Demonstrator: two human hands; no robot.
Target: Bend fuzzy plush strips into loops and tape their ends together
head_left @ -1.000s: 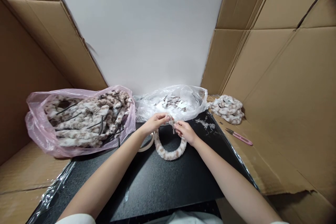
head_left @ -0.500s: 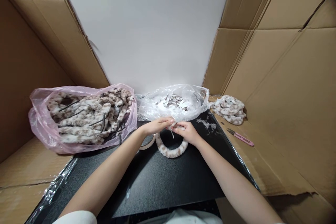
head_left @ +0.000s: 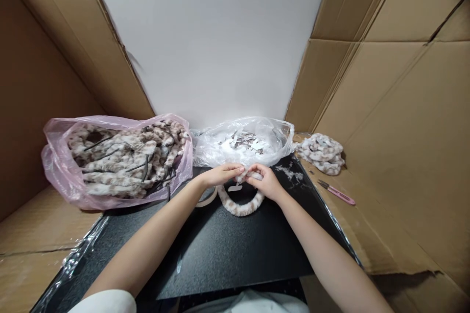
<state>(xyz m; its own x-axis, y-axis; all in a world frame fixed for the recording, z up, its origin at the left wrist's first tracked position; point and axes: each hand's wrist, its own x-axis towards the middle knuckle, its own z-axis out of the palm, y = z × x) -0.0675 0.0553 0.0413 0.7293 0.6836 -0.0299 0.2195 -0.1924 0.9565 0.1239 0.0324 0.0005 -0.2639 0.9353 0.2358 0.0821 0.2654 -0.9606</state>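
Note:
A fluffy white ring with brown spots [head_left: 240,209] is held above the black tabletop [head_left: 235,254]. My left hand [head_left: 223,175] is closed on the ring's far side, thumb and fingers pinching the plush. Close beside it, my right hand [head_left: 266,182] grips the same far side, fingers curled round it. A small white tag [head_left: 235,188] hangs inside the ring, just below my fingertips. Partly hidden behind my left wrist lies a roll of tape [head_left: 208,199]. What exactly my fingertips pinch is covered by the hands.
A pink plastic bag [head_left: 62,176] full of spotted plush strips and dark cords lies left. Behind my hands is a clear bag [head_left: 209,151] holding silvery white pieces. To the right are more plush rings [head_left: 321,153] and pink thread snips [head_left: 340,193]. Cardboard walls [head_left: 404,107] flank the table.
The white tag has turned from a thin edge to its flat face inside the ring. My right hand has shifted slightly, and more plush shows between its fingers.

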